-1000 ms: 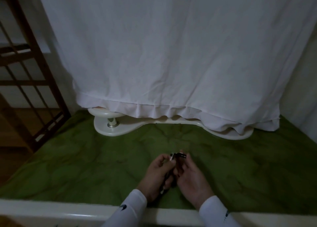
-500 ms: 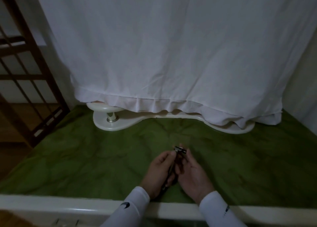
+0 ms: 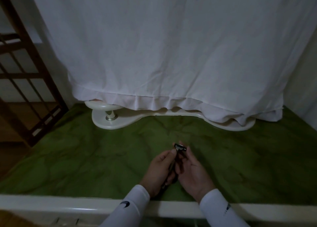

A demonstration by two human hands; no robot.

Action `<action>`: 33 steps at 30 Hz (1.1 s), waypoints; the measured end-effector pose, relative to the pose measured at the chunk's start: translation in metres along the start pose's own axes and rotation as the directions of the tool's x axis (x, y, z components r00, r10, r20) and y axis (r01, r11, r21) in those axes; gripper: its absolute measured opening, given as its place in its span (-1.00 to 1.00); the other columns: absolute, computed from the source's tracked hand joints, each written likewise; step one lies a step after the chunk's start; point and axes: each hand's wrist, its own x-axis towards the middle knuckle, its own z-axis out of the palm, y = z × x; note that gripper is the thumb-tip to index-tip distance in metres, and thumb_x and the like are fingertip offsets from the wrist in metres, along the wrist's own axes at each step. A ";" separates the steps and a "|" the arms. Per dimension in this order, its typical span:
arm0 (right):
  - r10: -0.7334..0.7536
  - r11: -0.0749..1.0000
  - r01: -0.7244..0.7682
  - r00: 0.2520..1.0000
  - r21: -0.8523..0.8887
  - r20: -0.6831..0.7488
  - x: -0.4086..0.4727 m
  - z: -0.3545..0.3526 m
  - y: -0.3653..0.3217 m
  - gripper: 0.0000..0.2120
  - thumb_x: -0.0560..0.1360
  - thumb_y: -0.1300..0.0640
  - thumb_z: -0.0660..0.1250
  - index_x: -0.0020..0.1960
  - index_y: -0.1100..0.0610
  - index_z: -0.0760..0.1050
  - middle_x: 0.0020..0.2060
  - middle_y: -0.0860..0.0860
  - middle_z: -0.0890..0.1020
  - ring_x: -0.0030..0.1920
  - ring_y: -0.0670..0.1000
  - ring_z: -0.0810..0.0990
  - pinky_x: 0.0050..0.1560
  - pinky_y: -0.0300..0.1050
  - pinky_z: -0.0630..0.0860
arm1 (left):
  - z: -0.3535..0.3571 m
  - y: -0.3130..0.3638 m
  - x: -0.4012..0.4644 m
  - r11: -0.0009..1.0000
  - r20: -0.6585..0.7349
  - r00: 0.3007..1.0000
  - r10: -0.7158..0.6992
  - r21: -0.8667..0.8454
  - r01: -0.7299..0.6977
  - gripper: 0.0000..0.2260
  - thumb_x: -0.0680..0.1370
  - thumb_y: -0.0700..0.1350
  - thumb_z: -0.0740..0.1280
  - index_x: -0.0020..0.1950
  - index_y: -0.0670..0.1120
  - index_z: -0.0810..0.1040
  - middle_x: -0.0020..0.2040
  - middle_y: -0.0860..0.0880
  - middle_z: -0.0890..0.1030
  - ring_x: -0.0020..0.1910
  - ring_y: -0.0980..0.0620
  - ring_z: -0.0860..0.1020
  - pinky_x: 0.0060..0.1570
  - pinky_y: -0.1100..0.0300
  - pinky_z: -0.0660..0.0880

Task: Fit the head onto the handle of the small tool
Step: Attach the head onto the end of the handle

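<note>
A small dark razor is held just above the green cloth (image 3: 85, 158). Its black and silver head (image 3: 180, 147) sits crosswise at the top end of the dark handle (image 3: 172, 170). My left hand (image 3: 159, 172) is wrapped around the handle, whose lower end pokes out near my wrist. My right hand (image 3: 193, 172) lies against the handle from the right, with its fingertips up at the head. The joint between head and handle is too dark to make out.
A white sheet (image 3: 163, 55) hangs over something at the back. A cream plastic base (image 3: 109, 123) shows under its hem. A brown wooden frame (image 3: 34, 82) stands at the left. A white rail (image 3: 51, 208) runs along the near edge.
The razor head has turned from lying to the right of the hands to sitting across the top of the handle. My hands have stayed close together.
</note>
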 end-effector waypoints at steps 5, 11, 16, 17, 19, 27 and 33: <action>-0.019 1.000 0.019 1.000 -0.023 -0.011 0.000 0.002 0.000 -0.61 0.46 -0.07 0.26 0.15 0.10 0.63 0.02 0.14 0.72 -0.01 0.11 0.67 0.12 0.06 0.49 | -0.001 0.002 0.001 1.000 0.013 1.000 -0.012 0.003 0.012 -0.67 0.63 -0.05 0.15 -0.27 -0.15 0.48 -0.51 -0.07 0.49 -0.71 0.09 0.24 -0.70 0.38 0.14; -0.010 1.000 0.010 1.000 -0.006 0.005 -0.001 0.002 0.000 -0.64 0.48 -0.07 0.24 0.12 0.10 0.65 0.04 0.14 0.71 0.03 0.10 0.69 -0.08 0.00 0.62 | -0.003 -0.001 0.004 0.998 0.011 0.999 -0.049 -0.027 0.050 -0.71 0.63 -0.02 0.16 -0.17 -0.16 0.51 -0.45 -0.13 0.51 -0.72 0.09 0.24 -0.69 0.41 0.12; -0.001 1.000 0.001 1.000 -0.017 -0.009 -0.001 0.003 0.001 -0.56 0.48 -0.06 0.25 0.28 0.11 0.52 0.16 0.16 0.66 0.10 0.12 0.66 0.03 0.06 0.54 | -0.004 -0.001 0.004 0.999 0.005 0.999 -0.033 -0.030 0.033 -0.70 0.62 -0.01 0.16 -0.18 -0.18 0.48 -0.45 -0.14 0.49 -0.72 0.09 0.22 -0.69 0.41 0.11; 0.001 1.000 -0.001 1.000 -0.018 -0.007 -0.001 0.004 0.001 -0.55 0.47 -0.06 0.25 0.29 0.11 0.51 0.14 0.16 0.67 0.07 0.11 0.67 0.00 0.05 0.55 | -0.003 -0.001 0.003 0.999 0.001 1.000 -0.029 -0.029 0.029 -0.70 0.62 -0.02 0.16 -0.18 -0.19 0.47 -0.45 -0.15 0.48 -0.72 0.09 0.22 -0.69 0.41 0.12; 0.002 1.000 -0.002 1.000 -0.011 -0.009 -0.001 0.004 0.001 -0.54 0.46 -0.05 0.26 0.30 0.11 0.50 0.12 0.15 0.68 0.02 0.09 0.68 -0.04 0.03 0.57 | -0.002 -0.001 0.002 1.000 -0.011 1.000 -0.015 -0.023 0.015 -0.68 0.63 -0.02 0.16 -0.22 -0.19 0.46 -0.47 -0.15 0.45 -0.72 0.09 0.21 -0.68 0.41 0.12; 0.005 1.000 -0.005 1.000 0.022 -0.002 -0.002 0.003 0.001 -0.60 0.47 -0.06 0.24 0.21 0.10 0.58 0.15 0.13 0.67 0.13 0.11 0.65 0.06 0.07 0.49 | 0.004 0.000 -0.003 0.998 -0.066 0.997 0.046 0.036 -0.044 -0.63 0.63 -0.05 0.18 -0.36 -0.13 0.43 -0.57 -0.04 0.37 -0.69 0.11 0.22 -0.66 0.38 0.16; 0.004 1.000 -0.004 1.000 0.024 -0.002 -0.004 0.006 0.000 -0.59 0.46 -0.05 0.26 0.21 0.11 0.59 0.13 0.14 0.68 0.11 0.11 0.66 0.02 0.06 0.55 | 0.010 0.000 -0.005 0.997 -0.099 0.993 0.069 0.039 -0.065 -0.64 0.63 -0.12 0.17 -0.37 -0.13 0.41 -0.59 0.01 0.38 -0.66 0.16 0.26 -0.65 0.37 0.22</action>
